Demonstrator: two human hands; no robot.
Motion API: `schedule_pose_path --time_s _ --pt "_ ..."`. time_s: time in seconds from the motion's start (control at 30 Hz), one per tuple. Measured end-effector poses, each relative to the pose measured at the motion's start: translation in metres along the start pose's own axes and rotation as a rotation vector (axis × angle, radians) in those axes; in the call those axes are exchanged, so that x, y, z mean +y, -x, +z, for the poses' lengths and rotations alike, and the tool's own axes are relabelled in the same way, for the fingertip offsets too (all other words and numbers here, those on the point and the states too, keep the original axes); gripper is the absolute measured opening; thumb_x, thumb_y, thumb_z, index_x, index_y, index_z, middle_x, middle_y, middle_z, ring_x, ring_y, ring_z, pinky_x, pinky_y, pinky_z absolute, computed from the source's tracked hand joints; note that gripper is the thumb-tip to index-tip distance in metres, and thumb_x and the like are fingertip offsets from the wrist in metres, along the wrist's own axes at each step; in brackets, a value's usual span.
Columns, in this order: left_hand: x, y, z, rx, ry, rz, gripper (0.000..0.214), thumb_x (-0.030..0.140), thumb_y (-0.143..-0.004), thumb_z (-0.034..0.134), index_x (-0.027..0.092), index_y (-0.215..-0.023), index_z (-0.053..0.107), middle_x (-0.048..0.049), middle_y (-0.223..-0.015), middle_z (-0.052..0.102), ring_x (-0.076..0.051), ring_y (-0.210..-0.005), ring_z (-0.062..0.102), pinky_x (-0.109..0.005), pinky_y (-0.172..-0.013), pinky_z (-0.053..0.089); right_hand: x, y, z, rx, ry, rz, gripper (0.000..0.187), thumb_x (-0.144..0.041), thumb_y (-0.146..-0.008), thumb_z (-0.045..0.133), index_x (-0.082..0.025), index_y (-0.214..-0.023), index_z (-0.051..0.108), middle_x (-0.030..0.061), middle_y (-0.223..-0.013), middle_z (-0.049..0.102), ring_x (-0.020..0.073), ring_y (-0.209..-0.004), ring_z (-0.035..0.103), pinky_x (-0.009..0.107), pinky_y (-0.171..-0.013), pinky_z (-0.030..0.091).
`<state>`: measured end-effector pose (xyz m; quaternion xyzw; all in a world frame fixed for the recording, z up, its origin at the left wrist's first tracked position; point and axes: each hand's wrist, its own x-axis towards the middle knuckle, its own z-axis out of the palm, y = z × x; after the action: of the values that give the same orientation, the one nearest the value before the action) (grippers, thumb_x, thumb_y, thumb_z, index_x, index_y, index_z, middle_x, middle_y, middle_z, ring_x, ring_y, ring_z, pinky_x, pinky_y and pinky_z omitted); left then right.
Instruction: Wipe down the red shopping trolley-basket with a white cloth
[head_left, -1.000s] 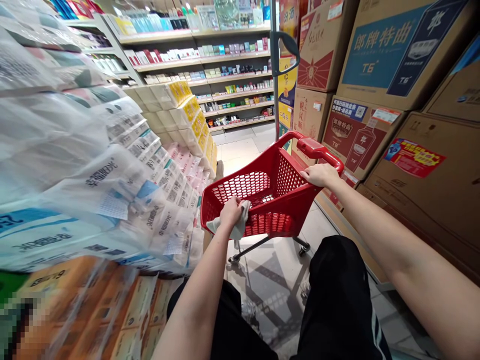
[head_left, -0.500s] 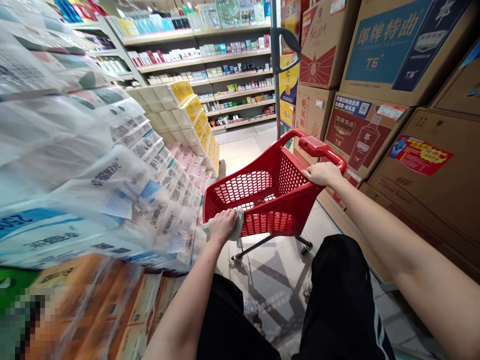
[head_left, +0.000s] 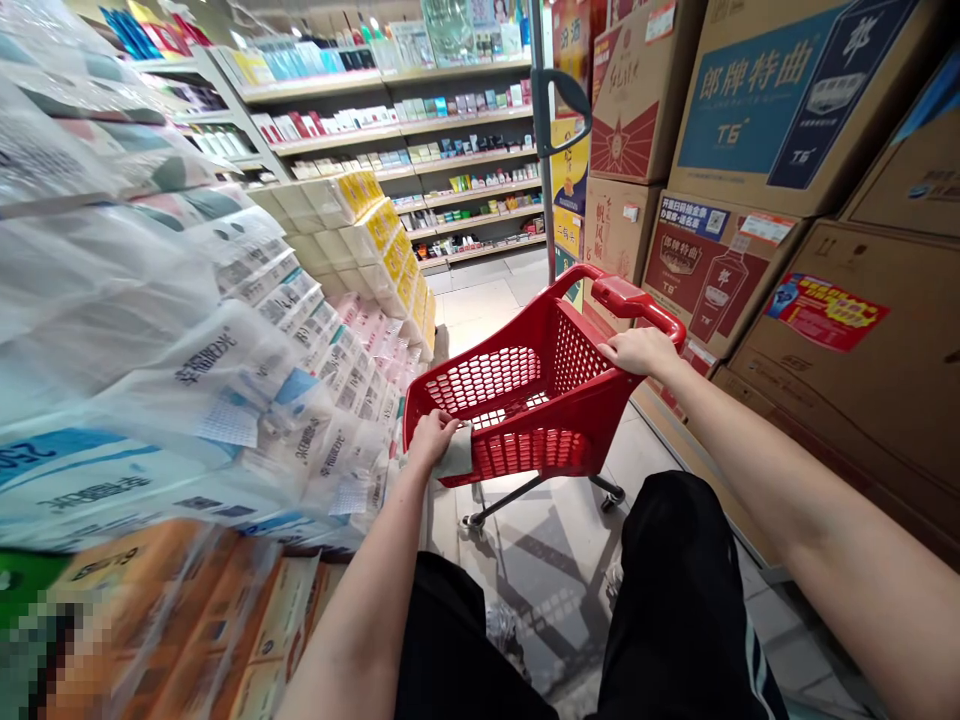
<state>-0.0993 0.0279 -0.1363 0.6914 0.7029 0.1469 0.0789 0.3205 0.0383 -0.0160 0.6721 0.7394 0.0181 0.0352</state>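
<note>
A small red shopping cart with perforated basket walls and a tall grey pole stands before me. On its near left corner, my left hand presses a pale cloth over the rim, fingers curled and partly hidden. At the cart's handle end, my right hand grips the red rim below the handlebar. Nothing shows inside the basket.
Plastic-wrapped tissue packs are stacked close on the left, with orange packs below. Liquor cartons rise on the right. Shelves of small boxed goods stand behind. Tiled floor runs between them.
My left hand has moved slightly left along the rim with the cloth, which now hangs over the outer side. My right hand stays on the rim; the view has shifted a little.
</note>
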Motion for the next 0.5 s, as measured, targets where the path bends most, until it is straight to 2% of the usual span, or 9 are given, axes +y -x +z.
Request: schedule_pose_path --time_s 0.1,0.2,0.37,0.5 --pt "-0.007 0.019 0.009 0.192 -0.109 0.092 0.041 0.04 -0.094 0.028 0.019 -0.077 0.059 -0.0062 -0.084 0.062 -0.018 -0.083 0.057 -0.028 -0.076 0.042 -0.002 0.001 0.0 0.001 0.006 0.01 0.063 -0.056 -0.092 0.018 -0.021 -0.107 0.068 0.0138 -0.11 0.066 0.0289 -0.102 0.061 0.039 -0.085 0.043" --pt "-0.008 0.043 0.016 0.246 -0.23 0.204 0.045 0.036 -0.096 0.019 0.021 -0.077 0.057 -0.0062 -0.081 0.06 -0.018 -0.082 0.055 -0.03 -0.079 0.039 -0.003 0.001 0.0 0.002 0.014 0.011 0.062 -0.055 -0.093 0.019 -0.02 -0.107 0.069 0.0141 -0.11 0.067 0.0281 -0.101 0.061 0.038 -0.085 0.043" --pt "0.008 0.057 0.014 0.199 -0.321 0.326 0.037 0.039 -0.096 0.025 0.02 -0.091 0.056 -0.0092 -0.091 0.06 -0.022 -0.089 0.053 -0.033 -0.079 0.037 -0.002 0.001 0.004 0.034 0.017 -0.017 0.062 -0.055 -0.093 0.019 -0.02 -0.103 0.069 0.0136 -0.106 0.068 0.0288 -0.099 0.062 0.039 -0.084 0.043" --pt "0.042 0.052 0.015 0.163 -0.305 0.381 0.037 0.041 -0.096 0.026 0.02 -0.093 0.056 -0.0096 -0.095 0.06 -0.023 -0.092 0.052 -0.035 -0.08 0.036 -0.001 0.001 0.005 0.029 0.011 -0.005 0.063 -0.056 -0.093 0.019 -0.019 -0.103 0.069 0.0137 -0.107 0.067 0.0286 -0.101 0.061 0.038 -0.085 0.043"
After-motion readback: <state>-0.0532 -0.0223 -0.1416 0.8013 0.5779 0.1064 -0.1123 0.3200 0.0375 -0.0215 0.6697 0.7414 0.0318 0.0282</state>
